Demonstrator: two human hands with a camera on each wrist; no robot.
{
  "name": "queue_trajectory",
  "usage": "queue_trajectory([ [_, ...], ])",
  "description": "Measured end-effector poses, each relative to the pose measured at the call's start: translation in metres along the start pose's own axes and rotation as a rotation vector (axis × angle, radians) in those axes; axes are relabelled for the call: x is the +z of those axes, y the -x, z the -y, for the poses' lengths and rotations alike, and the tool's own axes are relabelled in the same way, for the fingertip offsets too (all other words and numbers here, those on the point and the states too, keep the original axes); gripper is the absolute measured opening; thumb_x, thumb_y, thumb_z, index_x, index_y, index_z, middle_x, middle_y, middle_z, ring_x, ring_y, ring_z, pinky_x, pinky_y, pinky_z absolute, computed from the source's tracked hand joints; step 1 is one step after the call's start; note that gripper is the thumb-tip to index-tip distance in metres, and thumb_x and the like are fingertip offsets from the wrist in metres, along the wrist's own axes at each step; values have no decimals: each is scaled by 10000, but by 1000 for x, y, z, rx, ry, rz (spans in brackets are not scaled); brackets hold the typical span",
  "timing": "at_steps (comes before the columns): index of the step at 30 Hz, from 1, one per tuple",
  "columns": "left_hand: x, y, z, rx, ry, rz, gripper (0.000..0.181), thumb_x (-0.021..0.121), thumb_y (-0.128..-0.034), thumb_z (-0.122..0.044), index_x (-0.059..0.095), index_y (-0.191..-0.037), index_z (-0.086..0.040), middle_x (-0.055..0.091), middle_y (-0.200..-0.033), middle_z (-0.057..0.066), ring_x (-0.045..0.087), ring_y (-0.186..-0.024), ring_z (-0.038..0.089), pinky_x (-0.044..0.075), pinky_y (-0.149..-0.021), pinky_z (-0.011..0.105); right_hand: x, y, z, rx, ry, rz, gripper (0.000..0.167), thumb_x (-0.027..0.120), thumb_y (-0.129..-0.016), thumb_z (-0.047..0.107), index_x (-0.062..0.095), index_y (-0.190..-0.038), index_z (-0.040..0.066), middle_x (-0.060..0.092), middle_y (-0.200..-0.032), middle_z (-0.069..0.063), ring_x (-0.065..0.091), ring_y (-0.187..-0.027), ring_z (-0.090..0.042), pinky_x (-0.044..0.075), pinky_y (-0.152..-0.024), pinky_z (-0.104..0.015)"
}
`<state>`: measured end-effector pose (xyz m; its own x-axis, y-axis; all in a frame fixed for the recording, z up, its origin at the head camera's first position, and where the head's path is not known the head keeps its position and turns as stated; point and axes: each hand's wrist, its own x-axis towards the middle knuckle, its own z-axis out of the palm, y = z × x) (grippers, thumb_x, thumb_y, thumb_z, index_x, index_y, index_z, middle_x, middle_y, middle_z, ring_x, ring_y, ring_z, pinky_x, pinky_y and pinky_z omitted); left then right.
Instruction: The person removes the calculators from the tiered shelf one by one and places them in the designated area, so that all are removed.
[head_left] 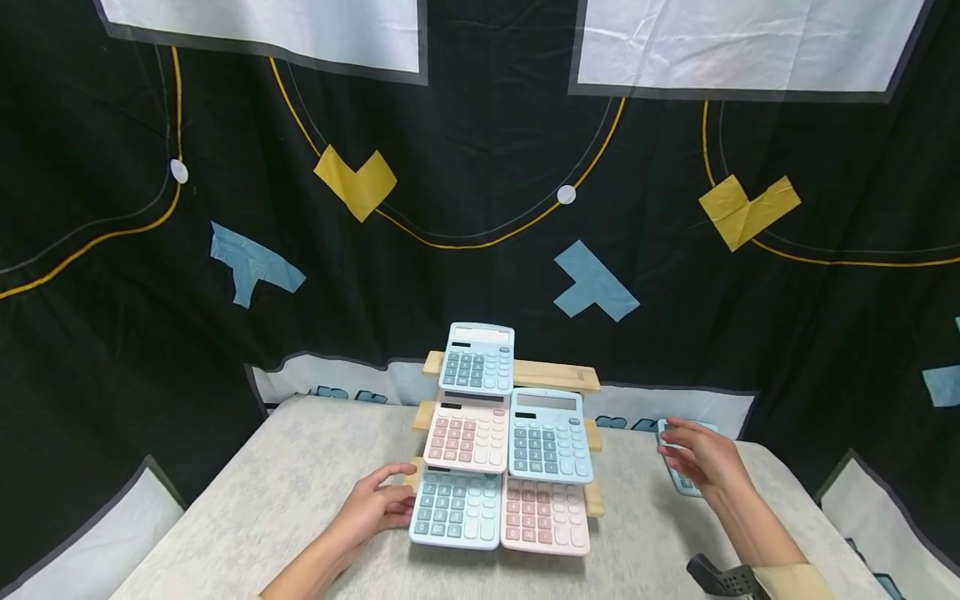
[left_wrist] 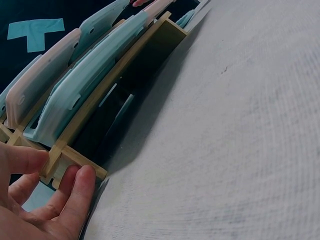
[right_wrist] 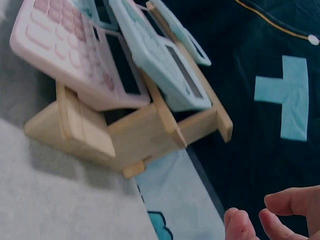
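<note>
A tiered wooden stand (head_left: 555, 375) holds several calculators. A blue calculator (head_left: 477, 360) sits on the top tier. Below it lean a pink calculator (head_left: 467, 433) and a blue calculator (head_left: 551, 437). The lowest tier bears a blue calculator (head_left: 456, 510) and a pink calculator (head_left: 545, 518). My left hand (head_left: 378, 504) grips the stand's left end, with thumb and fingertips on the wood (left_wrist: 75, 162) in the left wrist view. Over another blue calculator (head_left: 684, 483) on the table's right, my right hand (head_left: 701, 457) has its fingers slightly bent and spread; contact cannot be told.
The grey table (head_left: 300, 458) extends on both sides of the stand. Behind it hangs a dark cloth (head_left: 487, 292) with blue and yellow shapes and white panels. A dark wristband (head_left: 723, 577) is on the right wrist.
</note>
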<state>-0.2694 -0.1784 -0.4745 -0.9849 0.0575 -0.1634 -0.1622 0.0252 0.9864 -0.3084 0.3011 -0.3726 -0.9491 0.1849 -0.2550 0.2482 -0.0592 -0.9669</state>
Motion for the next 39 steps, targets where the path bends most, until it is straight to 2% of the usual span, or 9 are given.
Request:
queue_trajectory([
  [8,3,-6,-4,29,-1,-4,459,595,-962,-126,502,-1396,-11,719,-955,146,697,-827,200,605,-753,364,20,9,18,-38,40,30,595,665,-969,228,439,-1488,46,724,-890,78,744,-825,-119,598,-742,-240],
  [13,4,-6,-5,22,-2,-11,448,594,-963,-121,509,-1390,-16,715,-958,152,694,-821,201,605,-750,364,33,13,24,-51,76,60,612,664,-967,237,428,-1505,67,706,-933,72,736,-858,-109,595,-767,-238],
  [18,4,-6,-5,20,4,-18,446,586,-967,-114,506,-1394,-13,713,-964,158,695,-821,206,605,-753,375,47,15,30,-68,58,81,595,658,-962,202,439,-1500,68,717,-941,53,742,-877,-138,597,-751,-243],
  [24,3,-7,0,18,11,-26,454,590,-967,-104,499,-1397,8,712,-944,157,693,-803,212,606,-746,397,61,19,30,-83,61,116,574,657,-965,204,457,-1485,66,742,-991,21,743,-855,-135,596,-751,-239],
  [28,1,-3,3,10,11,-14,460,587,-970,-108,490,-1405,6,713,-948,152,693,-809,213,605,-751,391,70,22,28,-94,74,131,556,647,-969,206,469,-1478,72,746,-1079,-22,746,-896,-157,594,-756,-238],
  [32,0,0,4,14,14,2,469,595,-969,-123,487,-1407,4,719,-953,147,700,-821,209,606,-746,371,78,24,27,-118,77,157,543,631,-977,191,468,-1478,62,740,-1120,-58,738,-918,-172,592,-762,-236],
  [39,1,0,2,9,13,-11,459,597,-967,-121,500,-1400,-6,720,-947,149,706,-820,206,609,-747,367,91,26,30,-127,72,196,553,646,-967,188,473,-1478,67,722,-1146,-82,727,-929,-189,591,-772,-240],
])
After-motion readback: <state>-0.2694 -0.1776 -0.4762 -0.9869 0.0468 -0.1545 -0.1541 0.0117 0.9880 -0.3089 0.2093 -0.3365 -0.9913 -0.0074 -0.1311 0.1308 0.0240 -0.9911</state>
